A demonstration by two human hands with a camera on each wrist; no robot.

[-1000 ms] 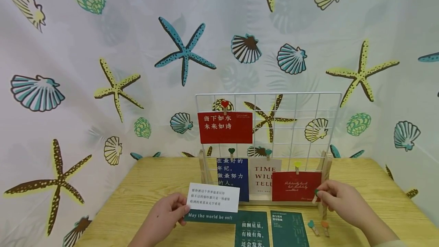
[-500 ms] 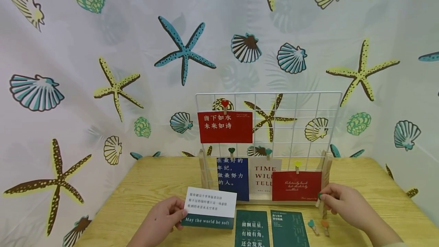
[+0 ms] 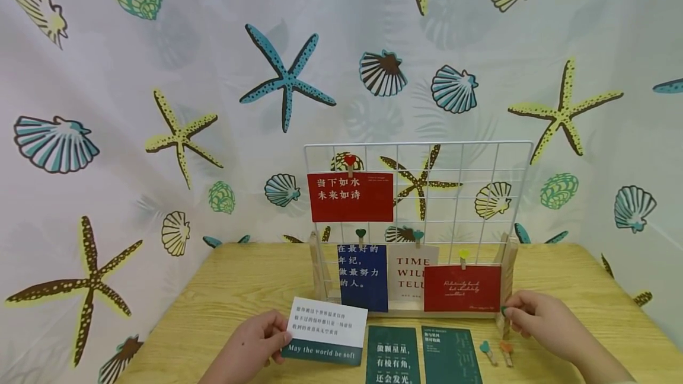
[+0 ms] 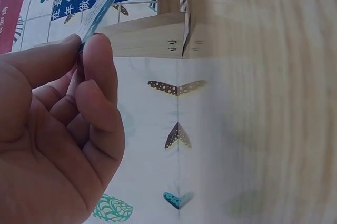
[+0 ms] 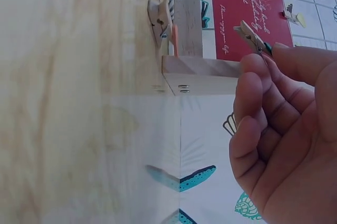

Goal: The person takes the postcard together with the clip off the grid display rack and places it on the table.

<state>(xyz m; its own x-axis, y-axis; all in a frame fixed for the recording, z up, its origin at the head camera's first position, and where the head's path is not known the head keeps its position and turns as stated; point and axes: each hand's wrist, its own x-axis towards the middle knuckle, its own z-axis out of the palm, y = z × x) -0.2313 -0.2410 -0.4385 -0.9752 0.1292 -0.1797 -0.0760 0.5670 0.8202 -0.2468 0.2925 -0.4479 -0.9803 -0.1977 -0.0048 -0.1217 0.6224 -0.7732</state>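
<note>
My left hand (image 3: 251,345) pinches the left edge of a white and green card (image 3: 328,320) between thumb and fingers. The card is tilted above the table, in front of the rack's left side; in the left wrist view the card (image 4: 105,2) appears almost edge-on. By the rack's right foot, my right hand (image 3: 544,325) pinches a small wooden clothespin (image 5: 251,35) with a green head. The clothespin's jaws point away from the fingers and hold nothing. A red card (image 3: 461,304) hangs just left of that hand, under a yellow heart clothespin (image 3: 463,255).
A white wire grid rack on wooden feet (image 3: 508,271) bears another red card (image 3: 368,209), a blue card (image 3: 368,298) and a white card (image 3: 400,295). Two green cards, one left (image 3: 395,333) and one right (image 3: 450,366), lie in front, beside teal (image 3: 485,347) and orange (image 3: 506,347) clothespins.
My left hand has lowered the white and green card slightly and shifted it left. My right hand has drawn the clothespin a little right, away from the red card's edge.
</note>
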